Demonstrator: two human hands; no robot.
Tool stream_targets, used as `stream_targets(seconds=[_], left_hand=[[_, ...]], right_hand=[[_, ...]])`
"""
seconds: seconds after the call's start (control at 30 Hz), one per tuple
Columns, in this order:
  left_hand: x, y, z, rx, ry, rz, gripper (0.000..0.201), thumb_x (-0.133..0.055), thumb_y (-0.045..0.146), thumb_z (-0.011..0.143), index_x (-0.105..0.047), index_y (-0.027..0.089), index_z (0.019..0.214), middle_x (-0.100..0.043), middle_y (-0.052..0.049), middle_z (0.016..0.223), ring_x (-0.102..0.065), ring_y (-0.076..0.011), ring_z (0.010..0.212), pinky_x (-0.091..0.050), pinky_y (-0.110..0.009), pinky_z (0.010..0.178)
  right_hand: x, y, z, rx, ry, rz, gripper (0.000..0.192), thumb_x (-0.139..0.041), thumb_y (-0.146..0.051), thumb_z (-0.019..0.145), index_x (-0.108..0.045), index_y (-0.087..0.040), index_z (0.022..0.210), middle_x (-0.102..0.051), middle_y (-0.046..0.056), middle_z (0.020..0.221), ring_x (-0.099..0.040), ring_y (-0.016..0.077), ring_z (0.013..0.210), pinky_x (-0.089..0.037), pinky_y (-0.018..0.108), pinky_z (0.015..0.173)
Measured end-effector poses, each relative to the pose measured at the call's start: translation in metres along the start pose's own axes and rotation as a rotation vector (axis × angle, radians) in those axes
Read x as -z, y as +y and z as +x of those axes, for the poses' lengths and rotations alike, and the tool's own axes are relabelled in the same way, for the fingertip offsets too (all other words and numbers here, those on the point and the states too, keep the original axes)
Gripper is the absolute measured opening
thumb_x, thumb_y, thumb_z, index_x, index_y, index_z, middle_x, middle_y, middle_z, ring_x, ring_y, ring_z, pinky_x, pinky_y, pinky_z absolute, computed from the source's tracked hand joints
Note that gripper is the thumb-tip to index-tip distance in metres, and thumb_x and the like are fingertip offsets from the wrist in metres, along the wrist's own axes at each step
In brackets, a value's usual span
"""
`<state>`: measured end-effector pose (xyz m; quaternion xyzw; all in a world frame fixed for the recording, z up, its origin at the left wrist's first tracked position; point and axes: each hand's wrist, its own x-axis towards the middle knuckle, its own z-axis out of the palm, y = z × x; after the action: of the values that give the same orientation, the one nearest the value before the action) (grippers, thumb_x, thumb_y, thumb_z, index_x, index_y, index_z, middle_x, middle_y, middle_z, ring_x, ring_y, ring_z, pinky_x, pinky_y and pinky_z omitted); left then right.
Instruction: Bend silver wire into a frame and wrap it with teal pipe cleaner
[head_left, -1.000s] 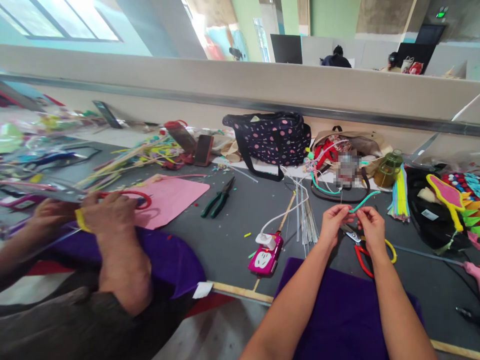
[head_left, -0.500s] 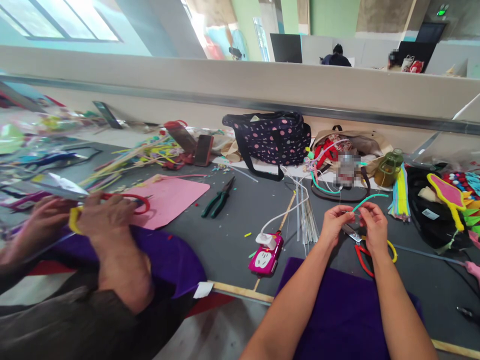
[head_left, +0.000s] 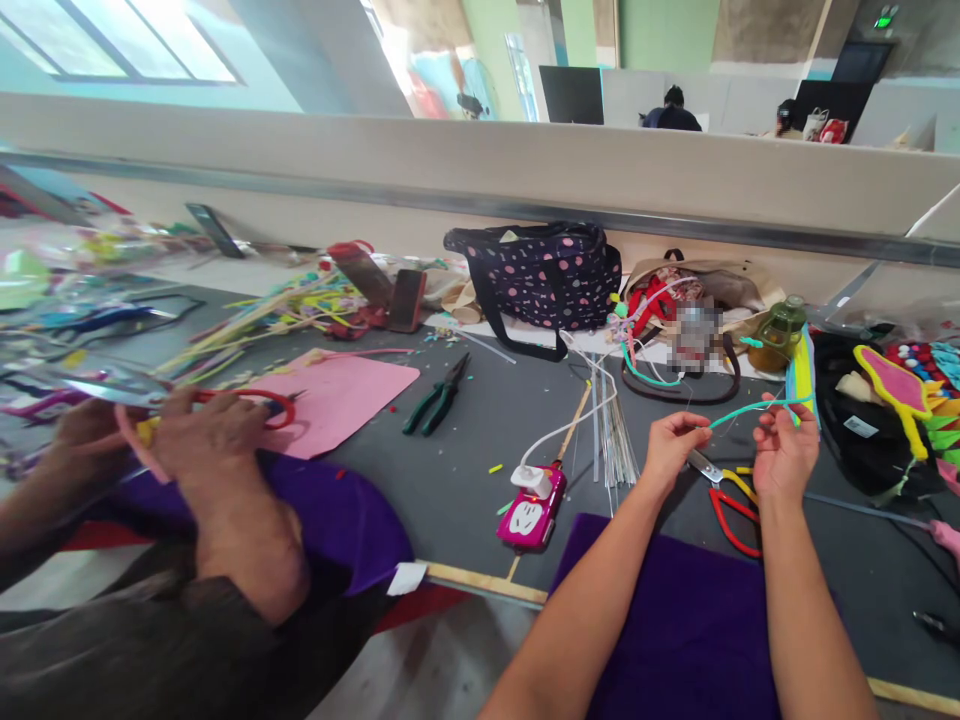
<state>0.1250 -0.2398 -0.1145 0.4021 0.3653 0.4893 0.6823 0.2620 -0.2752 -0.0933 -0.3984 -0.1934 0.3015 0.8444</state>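
Since the earlier frame the right hand [head_left: 784, 455] has drawn away to the right, stretching the teal pipe cleaner [head_left: 754, 408] out between both hands. The left hand [head_left: 671, 445] has its grip closed on the near end by thumb and forefinger; the right hand's grip is pinched shut on the far end. The pipe cleaner hangs just above the grey surface [head_left: 465, 440], over the red-and-yellow scissors [head_left: 731, 495]. A co-worker's hands [head_left: 199, 435] work red scissors at the left, near green pliers [head_left: 436, 395].
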Motion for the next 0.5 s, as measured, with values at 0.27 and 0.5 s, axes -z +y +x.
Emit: stream_targets(seconds=[0.27,0.5], left_hand=[[-0.0004,0.0021,-0.0008,0.032,0.003,-0.042,0.025,-0.082,0.025,0.055,-0.071,0.013,0.074,-0.066,-0.001,0.060,-0.060,-0.0116,0.054,-0.046,-0.024,0.058],[-0.0016,0.0033,-0.0017,0.039,0.027,-0.056,0.023,-0.081,0.024,0.056,-0.071,0.013,0.073,-0.065,0.000,0.059,-0.059,-0.0110,0.053,-0.047,-0.023,0.057]], right_hand=[[0.0029,0.0044,0.0019,-0.007,0.047,-0.070,0.038,-0.077,-0.038,0.070,-0.064,-0.017,0.098,-0.073,0.003,0.086,-0.063,0.0090,0.062,-0.047,0.015,0.045],[-0.0001,0.0077,-0.0010,-0.056,-0.003,-0.098,0.035,-0.077,-0.041,0.070,-0.066,-0.016,0.092,-0.071,0.003,0.085,-0.058,0.0076,0.058,-0.044,0.016,0.044]])
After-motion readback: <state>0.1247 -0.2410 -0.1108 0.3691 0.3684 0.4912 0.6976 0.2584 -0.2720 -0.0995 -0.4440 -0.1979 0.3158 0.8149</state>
